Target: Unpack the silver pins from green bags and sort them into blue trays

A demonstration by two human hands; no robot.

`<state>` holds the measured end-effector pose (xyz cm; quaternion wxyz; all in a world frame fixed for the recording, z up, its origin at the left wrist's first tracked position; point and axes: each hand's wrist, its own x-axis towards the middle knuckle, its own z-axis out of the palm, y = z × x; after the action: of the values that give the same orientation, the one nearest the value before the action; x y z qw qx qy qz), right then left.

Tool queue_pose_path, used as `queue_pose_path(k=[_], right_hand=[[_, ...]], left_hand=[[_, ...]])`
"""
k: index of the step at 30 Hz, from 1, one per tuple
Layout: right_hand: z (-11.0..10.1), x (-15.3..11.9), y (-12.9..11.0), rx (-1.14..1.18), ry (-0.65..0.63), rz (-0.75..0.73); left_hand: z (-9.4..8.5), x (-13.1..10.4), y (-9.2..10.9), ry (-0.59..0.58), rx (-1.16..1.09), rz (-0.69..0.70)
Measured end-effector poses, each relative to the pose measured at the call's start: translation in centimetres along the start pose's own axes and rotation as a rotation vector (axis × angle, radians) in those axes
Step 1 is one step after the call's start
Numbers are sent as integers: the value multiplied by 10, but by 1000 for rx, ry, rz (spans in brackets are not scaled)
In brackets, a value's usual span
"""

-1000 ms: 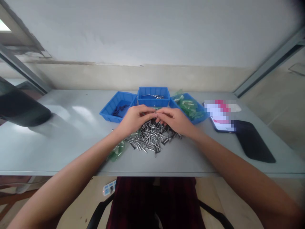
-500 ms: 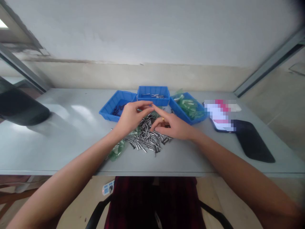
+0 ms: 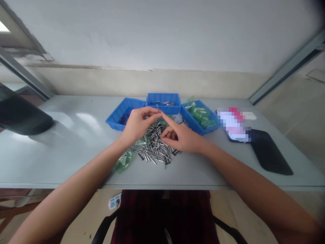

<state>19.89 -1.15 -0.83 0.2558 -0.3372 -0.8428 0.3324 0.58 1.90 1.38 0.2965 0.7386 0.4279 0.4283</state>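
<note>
My left hand is over the back of a metal pile, its thumb and fingertips pinched on a small, thin nail whose end sticks up above the fingers. From the right, the stretched index fingertip of my right hand meets the left fingertips. Its other fingers are curled, with the thumb apart, and nothing shows in that hand. Below both hands lies a loose pile of silver nails, some with dark heads. Green plastic bags lie partly under the pile's left side.
Behind the hands stand a left blue bin with dark small pieces, a middle blue bin with silver nails and a right blue bin with green bags. A phone and black flat object lie right; a dark cylinder stands left.
The nail's end now stands up above my left fingertips. My right index finger has shifted slightly left and down, and the right thumb is lower.
</note>
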Motion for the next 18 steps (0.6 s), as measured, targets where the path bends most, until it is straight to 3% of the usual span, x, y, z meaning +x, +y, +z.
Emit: queue_pose_path(k=[5,11,13,16,18], right_hand=[[-3,1,2,-162,239,-68],[-5,-10,-3,-369,434,-293],[-7,-15,-5,-364,554,-348],[-12,-18,-7,-339,762,-373],[-15,-17,-6,-386,772,-326]], left_hand=[[2,-1,2,-34,-97,-24],[6,-2,-1,-88,-183,-34],[7,-2,-1,-97,-174,-27],[8,-3,-1,-124,-162,-18],[9,-4,0,-145,-154,-33]])
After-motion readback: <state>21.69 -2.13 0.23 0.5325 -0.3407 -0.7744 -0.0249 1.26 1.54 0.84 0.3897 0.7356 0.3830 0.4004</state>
